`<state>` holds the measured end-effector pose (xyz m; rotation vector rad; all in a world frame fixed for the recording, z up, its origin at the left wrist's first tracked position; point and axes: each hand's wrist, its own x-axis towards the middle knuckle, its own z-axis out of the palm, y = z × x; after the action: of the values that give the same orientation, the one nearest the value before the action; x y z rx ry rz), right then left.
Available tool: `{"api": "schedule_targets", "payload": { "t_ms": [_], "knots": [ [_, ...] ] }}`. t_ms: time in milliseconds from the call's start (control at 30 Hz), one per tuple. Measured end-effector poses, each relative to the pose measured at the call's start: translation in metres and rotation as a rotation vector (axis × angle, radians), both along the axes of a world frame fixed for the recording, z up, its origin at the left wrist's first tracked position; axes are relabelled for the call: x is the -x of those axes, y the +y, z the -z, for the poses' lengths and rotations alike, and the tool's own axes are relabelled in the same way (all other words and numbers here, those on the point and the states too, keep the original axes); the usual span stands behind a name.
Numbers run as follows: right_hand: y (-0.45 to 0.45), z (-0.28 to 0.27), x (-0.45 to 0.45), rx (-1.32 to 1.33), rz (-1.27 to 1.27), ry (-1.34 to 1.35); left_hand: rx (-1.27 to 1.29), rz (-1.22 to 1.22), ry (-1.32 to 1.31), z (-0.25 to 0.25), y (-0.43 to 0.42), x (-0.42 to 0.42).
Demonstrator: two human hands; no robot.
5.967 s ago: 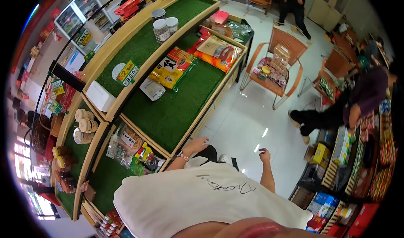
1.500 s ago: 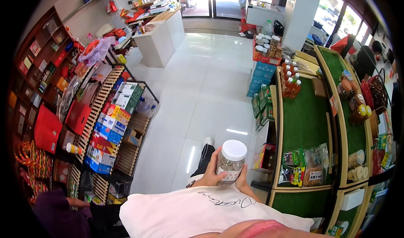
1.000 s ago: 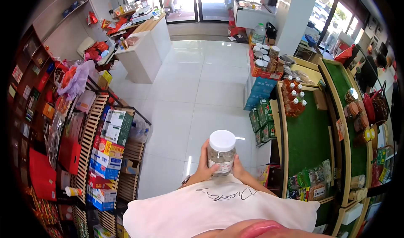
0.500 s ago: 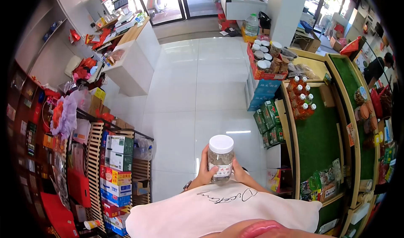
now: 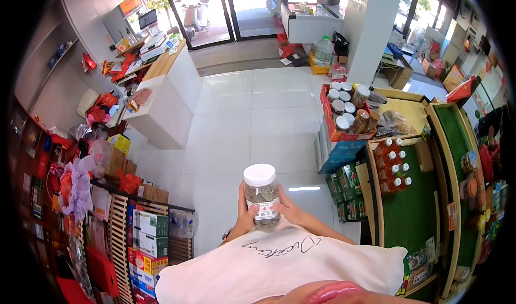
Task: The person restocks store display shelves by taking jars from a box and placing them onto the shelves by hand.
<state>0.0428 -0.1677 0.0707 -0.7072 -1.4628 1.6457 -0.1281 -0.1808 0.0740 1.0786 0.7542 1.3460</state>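
Observation:
A clear jar [image 5: 262, 195] with a white screw lid stands upright between my two hands, close to my chest. Greyish dried contents fill it, and a white label with red and black characters faces me. My left hand [image 5: 244, 210] wraps its left side, with the thumb on the label's edge. My right hand [image 5: 287, 207] grips the right side, thumb toward the label. The fingers behind the jar are partly hidden. A watch sits on my left wrist.
Right, a red carton [image 5: 329, 122] of lidded jars rests on blue boxes [image 5: 340, 156]; beyond are green-lined display shelves [image 5: 408, 212] with orange bottles [image 5: 391, 167]. Left, stacked boxes [image 5: 152, 245] fill a slatted rack [image 5: 117, 234] below a white counter [image 5: 161, 110]. Glass doors [image 5: 255, 11] stand ahead.
The jar and both hands have shifted slightly left and up in view. My view has tilted up a little, showing more of the doorway. The grip stays the same.

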Motion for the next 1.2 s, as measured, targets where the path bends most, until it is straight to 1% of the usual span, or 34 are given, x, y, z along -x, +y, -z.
{"api": "schedule_targets", "payload": {
  "t_ms": [33,67,167,233,333,433,533,633,733,833,867,967,1000,1100,1133,1200],
  "knots": [
    [0.013,0.001,-0.001,-0.017,0.002,-0.017,0.042,0.018,-0.031,0.001,0.015,-0.001],
    [0.025,0.002,-0.002,0.000,0.015,-0.018,-0.004,-0.005,-0.011,0.005,0.026,-0.004],
    [0.049,0.011,-0.008,0.077,0.056,-0.033,0.058,-0.033,-0.026,0.016,0.054,-0.013],
    [0.064,0.023,-0.016,0.132,0.086,-0.075,0.072,0.004,-0.043,0.022,0.073,-0.018],
    [0.085,0.031,-0.021,0.344,0.183,-0.008,0.071,0.073,-0.013,0.028,0.107,-0.026],
    [0.123,0.032,-0.021,0.417,0.227,0.092,0.013,0.136,0.061,0.029,0.155,-0.028],
    [0.168,0.038,-0.017,0.372,0.300,-0.028,-0.049,0.200,0.082,0.029,0.211,-0.028],
    [0.221,0.020,-0.012,0.379,0.315,0.142,-0.066,0.230,0.069,0.038,0.273,-0.020],
    [0.281,0.049,-0.006,0.183,0.346,-0.062,-0.040,0.212,0.023,0.030,0.337,-0.014],
    [0.339,0.017,-0.004,0.178,0.337,-0.084,-0.047,0.263,-0.029,0.027,0.399,-0.008],
    [0.358,0.008,-0.003,0.218,0.313,-0.018,-0.026,0.277,0.008,0.017,0.418,-0.008],
    [0.401,0.004,0.000,0.179,0.380,-0.027,-0.014,0.294,0.003,0.019,0.468,-0.011],
    [0.411,0.007,0.000,0.139,0.412,-0.006,-0.031,0.316,0.015,0.021,0.485,-0.014],
    [0.432,0.020,-0.005,0.218,0.489,0.084,-0.015,0.419,0.053,0.029,0.520,-0.022],
    [0.436,0.011,-0.009,0.239,0.502,0.149,0.011,0.472,0.055,0.030,0.530,-0.028],
    [0.440,0.002,-0.020,0.282,0.591,0.087,0.063,0.608,0.046,0.043,0.550,-0.038]
  ]
}}
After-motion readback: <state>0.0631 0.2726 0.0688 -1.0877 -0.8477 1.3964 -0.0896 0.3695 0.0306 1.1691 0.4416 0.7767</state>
